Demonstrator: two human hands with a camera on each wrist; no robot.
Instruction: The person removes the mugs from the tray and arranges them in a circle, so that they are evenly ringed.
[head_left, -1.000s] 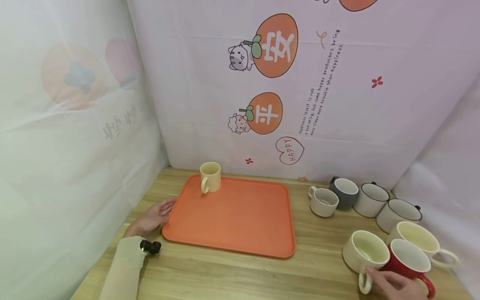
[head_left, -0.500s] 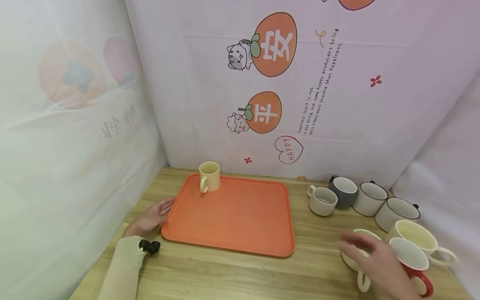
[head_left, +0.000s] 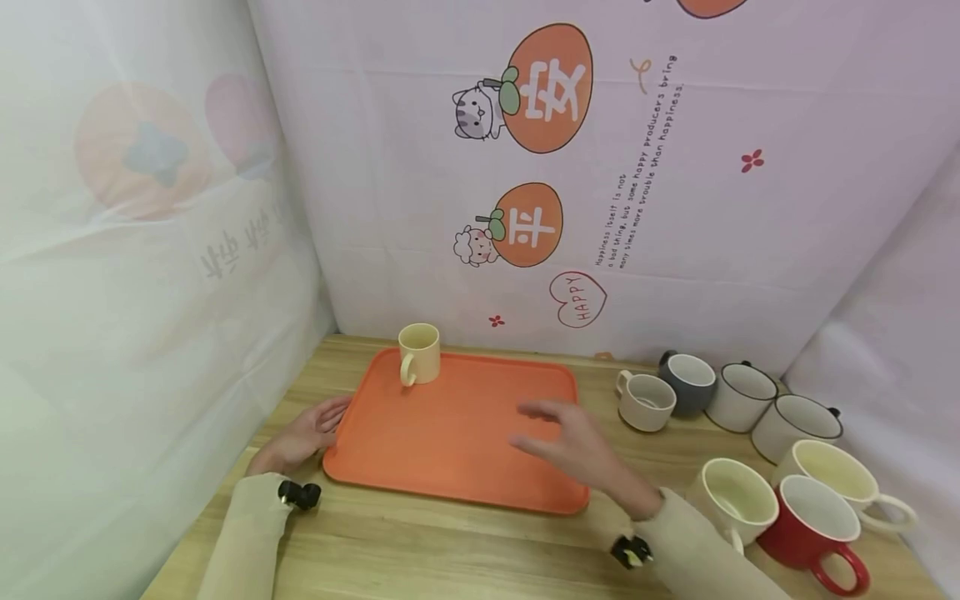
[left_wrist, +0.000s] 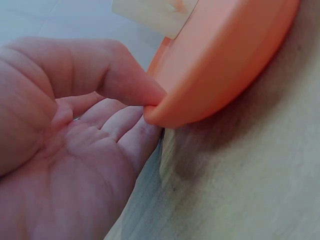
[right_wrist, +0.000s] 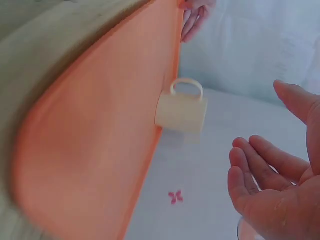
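Note:
An orange tray (head_left: 457, 433) lies on the wooden table with a pale yellow mug (head_left: 422, 354) upright in its far left corner. At the tray's left edge, my left hand (head_left: 303, 437) pinches the rim, thumb (left_wrist: 135, 85) on top and fingers underneath. My right hand (head_left: 570, 442) is over the tray's right part, thumb and fingers apart, holding nothing. In the right wrist view the yellow mug (right_wrist: 182, 112) is ahead of the spread right hand (right_wrist: 280, 185).
On the right stand several mugs: a small white cup (head_left: 647, 402), a dark grey mug (head_left: 688, 385), two dark-rimmed white ones (head_left: 742, 400), a cream mug (head_left: 733, 500), a yellow mug (head_left: 828, 471) and a red mug (head_left: 806, 533). A printed cloth (head_left: 420, 167) hangs behind the table.
My right hand has let go of the cream mug's handle and moved left, over the tray. The cream mug stays among the others. My left hand has not moved.

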